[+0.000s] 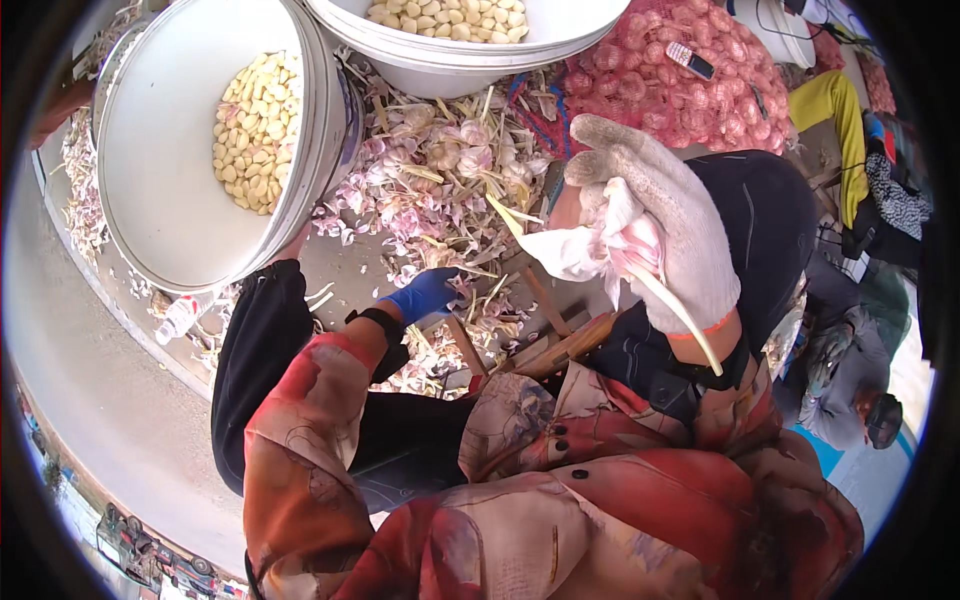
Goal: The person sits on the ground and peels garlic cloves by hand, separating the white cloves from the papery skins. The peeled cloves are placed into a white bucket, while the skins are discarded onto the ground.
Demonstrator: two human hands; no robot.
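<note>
My right hand (675, 215), in a white knitted glove, is raised over my right knee. It holds a garlic bulb (638, 240) with loose, pinkish-white papery skin and a long pale stem hanging toward my wrist. My left hand (425, 295), in a blue glove, is low between my knees beside the heap of garlic skins and stems (440, 170). Its fingertips are partly lost among the scraps, so its grip is unclear. Peeled garlic cloves (258, 130) lie in a tilted white bucket (150, 170) at the left.
A second white bucket (450, 60) with peeled cloves stands at the far middle. Right of it lies a red mesh sack of garlic bulbs (640, 75), with a mobile phone (690, 60) on top. A clear plastic bottle (180, 318) lies at the left. Another person (850, 370) is at the right.
</note>
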